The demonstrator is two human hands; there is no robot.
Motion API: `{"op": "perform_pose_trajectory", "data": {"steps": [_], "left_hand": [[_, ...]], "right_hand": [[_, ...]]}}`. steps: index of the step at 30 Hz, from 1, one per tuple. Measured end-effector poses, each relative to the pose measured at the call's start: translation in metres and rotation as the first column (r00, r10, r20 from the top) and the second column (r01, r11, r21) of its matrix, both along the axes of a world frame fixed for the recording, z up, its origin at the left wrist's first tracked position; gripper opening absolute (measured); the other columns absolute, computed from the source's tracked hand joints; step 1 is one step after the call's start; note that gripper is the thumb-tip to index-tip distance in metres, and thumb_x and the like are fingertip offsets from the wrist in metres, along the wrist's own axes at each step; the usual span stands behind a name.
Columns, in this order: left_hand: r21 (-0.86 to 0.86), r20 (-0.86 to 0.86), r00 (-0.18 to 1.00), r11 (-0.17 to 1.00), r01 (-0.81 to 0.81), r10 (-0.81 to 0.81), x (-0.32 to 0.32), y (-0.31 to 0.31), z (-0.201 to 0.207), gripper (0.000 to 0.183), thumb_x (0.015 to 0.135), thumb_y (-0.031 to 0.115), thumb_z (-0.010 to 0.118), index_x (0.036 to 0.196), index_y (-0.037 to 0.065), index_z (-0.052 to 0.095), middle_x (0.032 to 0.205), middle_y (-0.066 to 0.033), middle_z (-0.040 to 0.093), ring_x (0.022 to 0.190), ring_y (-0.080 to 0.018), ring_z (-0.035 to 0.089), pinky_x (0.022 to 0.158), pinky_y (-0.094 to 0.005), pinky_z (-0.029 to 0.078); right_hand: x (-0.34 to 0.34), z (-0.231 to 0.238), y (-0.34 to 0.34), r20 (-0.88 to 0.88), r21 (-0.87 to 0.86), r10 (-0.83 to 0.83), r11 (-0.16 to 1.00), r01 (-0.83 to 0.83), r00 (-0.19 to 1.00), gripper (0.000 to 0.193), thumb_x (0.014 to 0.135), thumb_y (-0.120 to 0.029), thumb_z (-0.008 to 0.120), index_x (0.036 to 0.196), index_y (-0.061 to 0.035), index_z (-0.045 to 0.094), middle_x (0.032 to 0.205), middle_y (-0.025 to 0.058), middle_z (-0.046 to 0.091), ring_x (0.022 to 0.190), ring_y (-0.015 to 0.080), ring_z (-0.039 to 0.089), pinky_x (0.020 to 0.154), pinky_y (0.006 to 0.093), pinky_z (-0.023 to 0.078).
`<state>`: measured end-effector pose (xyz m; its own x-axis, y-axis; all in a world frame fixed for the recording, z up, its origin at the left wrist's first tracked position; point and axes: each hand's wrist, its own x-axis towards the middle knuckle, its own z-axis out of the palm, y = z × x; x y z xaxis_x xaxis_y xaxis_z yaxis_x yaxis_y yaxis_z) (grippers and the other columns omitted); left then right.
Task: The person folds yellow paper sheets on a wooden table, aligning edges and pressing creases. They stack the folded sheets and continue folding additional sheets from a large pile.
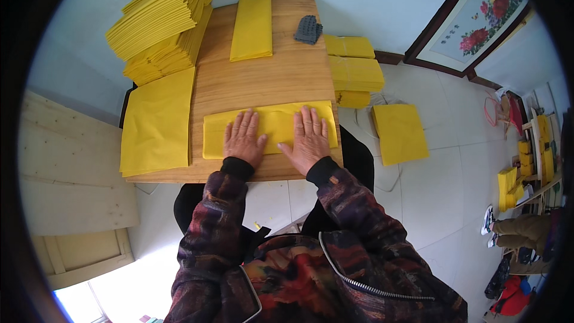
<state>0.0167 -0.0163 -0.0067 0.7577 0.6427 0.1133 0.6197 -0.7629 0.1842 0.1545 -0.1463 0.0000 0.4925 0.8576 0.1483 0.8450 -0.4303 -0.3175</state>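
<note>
A folded yellow sheet [275, 124] lies lengthwise along the near edge of the wooden table, in front of me. My left hand [244, 137] rests flat on its left half, fingers stretched out and pointing away from me. On the right half, my right hand [308, 139] is pressed down the same way, with its thumb spread toward the left hand. Both palms touch the sheet, and neither hand grips anything. Whether the sheet is paper or cloth I cannot tell.
Large flat yellow sheets [156, 122] lie at the table's left, below a tall leaning stack of folded ones [161, 18]. Another folded yellow piece [252, 27] and a grey knitted item [308, 29] lie farther back. Yellow bundles [356, 73] stand right of the table. A person's legs [517, 227] show far right.
</note>
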Motion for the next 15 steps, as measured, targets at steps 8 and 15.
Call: {"op": "perform_pose_trajectory", "data": {"steps": [8,15], "left_hand": [[0.019,-0.076,0.988,0.991,-0.136,0.137,-0.023,0.025,0.003,0.061,0.093,0.043,0.045,0.147,0.017,0.033,0.156,-0.0009,0.025,0.144,-0.024,0.021,0.116,-0.0468,0.014],[0.006,-0.188,0.976,0.994,-0.11,0.11,-0.025,0.03,0.002,0.064,0.092,0.042,0.045,0.149,0.02,0.028,0.158,0.0008,0.018,0.145,-0.0222,0.017,0.116,-0.0484,0.013]], "right_hand": [[0.016,0.011,-0.021,-0.011,-0.09,-0.133,0.987,0.131,0.991,0.079,0.087,-0.044,0.06,0.143,0.0028,0.028,0.153,0.0194,0.022,0.143,0.0346,0.015,0.115,0.0495,0.013],[-0.068,0.022,0.06,-0.088,0.148,0.362,0.926,-0.347,0.928,0.067,0.089,-0.041,0.057,0.138,0.0007,0.039,0.148,0.0154,0.035,0.139,0.0323,0.03,0.113,0.0517,0.02]]}}
